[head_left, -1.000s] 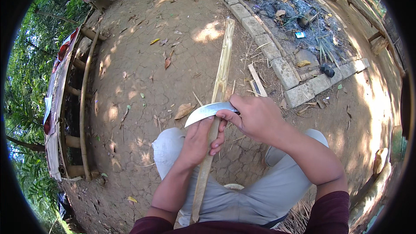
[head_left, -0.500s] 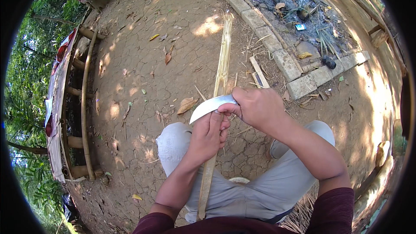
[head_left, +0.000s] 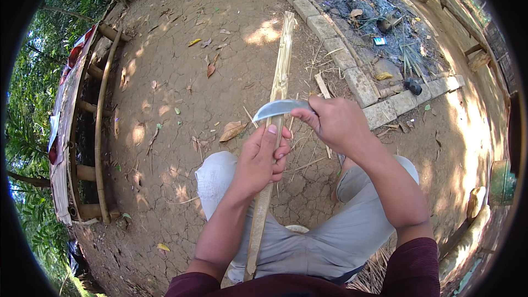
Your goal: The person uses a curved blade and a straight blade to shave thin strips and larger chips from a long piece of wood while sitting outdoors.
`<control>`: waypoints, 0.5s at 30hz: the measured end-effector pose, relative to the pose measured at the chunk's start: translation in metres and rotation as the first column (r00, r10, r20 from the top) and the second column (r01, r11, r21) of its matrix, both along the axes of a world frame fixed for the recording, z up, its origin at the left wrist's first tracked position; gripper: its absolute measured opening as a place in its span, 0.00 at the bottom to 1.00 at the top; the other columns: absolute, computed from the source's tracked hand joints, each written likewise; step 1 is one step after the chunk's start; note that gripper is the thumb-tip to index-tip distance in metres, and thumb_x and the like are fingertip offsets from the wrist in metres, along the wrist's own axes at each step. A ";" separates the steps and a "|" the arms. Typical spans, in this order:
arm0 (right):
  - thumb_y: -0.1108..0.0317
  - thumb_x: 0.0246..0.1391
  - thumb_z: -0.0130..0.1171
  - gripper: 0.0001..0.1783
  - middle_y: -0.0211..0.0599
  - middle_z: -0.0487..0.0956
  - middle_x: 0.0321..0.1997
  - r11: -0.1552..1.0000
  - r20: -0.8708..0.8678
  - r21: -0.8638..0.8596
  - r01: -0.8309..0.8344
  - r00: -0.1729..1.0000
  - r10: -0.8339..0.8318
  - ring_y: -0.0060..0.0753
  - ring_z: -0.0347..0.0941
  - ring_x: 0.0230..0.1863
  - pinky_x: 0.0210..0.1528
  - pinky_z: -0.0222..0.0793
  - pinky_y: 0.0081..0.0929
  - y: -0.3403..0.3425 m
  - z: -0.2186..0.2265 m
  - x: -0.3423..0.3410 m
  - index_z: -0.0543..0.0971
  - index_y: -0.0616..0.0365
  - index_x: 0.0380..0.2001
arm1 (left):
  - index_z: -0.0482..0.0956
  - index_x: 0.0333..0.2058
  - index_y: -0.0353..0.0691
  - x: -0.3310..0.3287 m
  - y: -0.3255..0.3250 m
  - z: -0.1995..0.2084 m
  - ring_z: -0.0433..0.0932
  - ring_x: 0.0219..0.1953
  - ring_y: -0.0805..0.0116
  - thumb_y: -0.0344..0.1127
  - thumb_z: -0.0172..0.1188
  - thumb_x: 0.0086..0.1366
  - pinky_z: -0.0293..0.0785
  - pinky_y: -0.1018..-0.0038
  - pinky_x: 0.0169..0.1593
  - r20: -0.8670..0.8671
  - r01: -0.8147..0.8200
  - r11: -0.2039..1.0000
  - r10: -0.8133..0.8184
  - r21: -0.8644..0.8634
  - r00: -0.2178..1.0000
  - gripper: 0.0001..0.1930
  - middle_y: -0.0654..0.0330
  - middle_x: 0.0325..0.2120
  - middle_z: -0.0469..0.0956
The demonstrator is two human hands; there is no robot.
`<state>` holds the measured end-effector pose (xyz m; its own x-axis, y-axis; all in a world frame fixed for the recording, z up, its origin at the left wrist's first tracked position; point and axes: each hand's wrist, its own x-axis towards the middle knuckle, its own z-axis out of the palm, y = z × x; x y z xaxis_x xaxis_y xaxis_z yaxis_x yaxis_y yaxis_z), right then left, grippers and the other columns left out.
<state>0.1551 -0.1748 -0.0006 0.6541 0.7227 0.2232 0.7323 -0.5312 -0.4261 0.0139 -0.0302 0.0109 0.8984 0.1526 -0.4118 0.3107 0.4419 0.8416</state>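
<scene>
A long split strip of bamboo [head_left: 282, 63] runs from my lap out over the ground, its far half pale and splintered. My left hand [head_left: 263, 157] is closed around it near the middle, thumb lying along the top. In my right hand [head_left: 339, 125] is a knife with a broad curved blade [head_left: 281, 109]. The blade lies across the bamboo just beyond my left thumb, its tip pointing left. The knife's handle is hidden inside my right fist.
A block-edged fire pit [head_left: 355, 80] with ash and charred bits lies at the far right. Thin slivers and a short wood piece [head_left: 322, 84] are scattered beside it. At the left stands a low bamboo bench [head_left: 103, 126]. A dry leaf [head_left: 233, 130] rests on the cracked soil.
My right hand has moved slightly right and away from me with the knife. The blade now sits across the bamboo, clear of my left hand's fingers.
</scene>
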 end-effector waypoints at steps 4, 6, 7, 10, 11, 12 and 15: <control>0.35 0.60 0.49 0.33 0.46 0.75 0.12 0.998 0.036 0.011 -0.069 0.997 0.068 0.54 0.76 0.17 0.18 0.69 0.45 0.001 -0.001 -0.021 0.76 0.57 0.22 | 0.68 0.42 0.40 -0.007 0.003 -0.003 0.55 0.15 0.84 0.47 0.38 0.78 0.50 0.82 0.17 -0.043 -0.013 0.999 0.012 -0.031 0.999 0.17 0.69 0.22 0.61; 0.35 0.60 0.49 0.33 0.45 0.75 0.12 0.997 0.117 -0.003 -0.081 0.990 0.081 0.52 0.76 0.17 0.18 0.70 0.43 0.003 0.000 -0.016 0.77 0.56 0.22 | 0.68 0.42 0.40 -0.007 0.003 -0.009 0.55 0.15 0.84 0.47 0.38 0.79 0.50 0.82 0.17 -0.040 -0.015 1.000 0.015 -0.016 0.999 0.17 0.69 0.22 0.61; 0.34 0.60 0.49 0.33 0.44 0.75 0.12 0.998 0.152 0.001 -0.066 0.986 0.065 0.51 0.76 0.17 0.18 0.70 0.42 0.003 -0.003 -0.013 0.77 0.56 0.22 | 0.68 0.42 0.40 -0.006 0.003 -0.010 0.55 0.15 0.84 0.47 0.37 0.79 0.50 0.82 0.17 -0.037 -0.014 1.000 0.014 -0.006 0.999 0.17 0.69 0.22 0.61; 0.33 0.59 0.49 0.34 0.44 0.75 0.12 1.000 0.225 0.017 -0.009 0.974 0.005 0.49 0.77 0.17 0.18 0.71 0.41 0.004 -0.009 0.003 0.77 0.55 0.20 | 0.68 0.42 0.42 -0.006 -0.010 -0.006 0.53 0.15 0.83 0.46 0.38 0.79 0.49 0.82 0.16 -0.055 0.021 0.998 -0.018 0.061 0.998 0.15 0.69 0.22 0.59; 0.33 0.59 0.49 0.34 0.44 0.75 0.12 0.999 0.229 0.026 0.019 0.973 -0.024 0.49 0.77 0.16 0.17 0.70 0.41 0.004 -0.005 0.018 0.77 0.54 0.20 | 0.68 0.42 0.42 -0.004 -0.010 -0.005 0.53 0.15 0.83 0.46 0.37 0.79 0.49 0.82 0.16 -0.055 0.024 0.998 -0.021 0.060 0.998 0.15 0.69 0.22 0.59; 0.33 0.58 0.49 0.34 0.44 0.75 0.12 0.998 0.231 0.033 0.049 0.972 -0.055 0.48 0.77 0.16 0.17 0.70 0.41 0.003 -0.002 0.028 0.77 0.54 0.20 | 0.68 0.42 0.42 -0.002 -0.009 -0.003 0.53 0.15 0.83 0.46 0.37 0.79 0.49 0.82 0.16 -0.057 0.029 0.998 -0.026 0.055 0.998 0.15 0.69 0.22 0.59; 0.32 0.58 0.48 0.35 0.43 0.76 0.13 0.998 0.297 -0.040 0.050 0.954 -0.036 0.49 0.77 0.16 0.17 0.70 0.42 0.006 -0.015 0.035 0.77 0.54 0.19 | 0.67 0.42 0.42 -0.003 -0.012 -0.004 0.53 0.15 0.83 0.46 0.37 0.79 0.49 0.83 0.16 -0.094 0.030 0.999 -0.026 0.037 0.995 0.15 0.70 0.22 0.59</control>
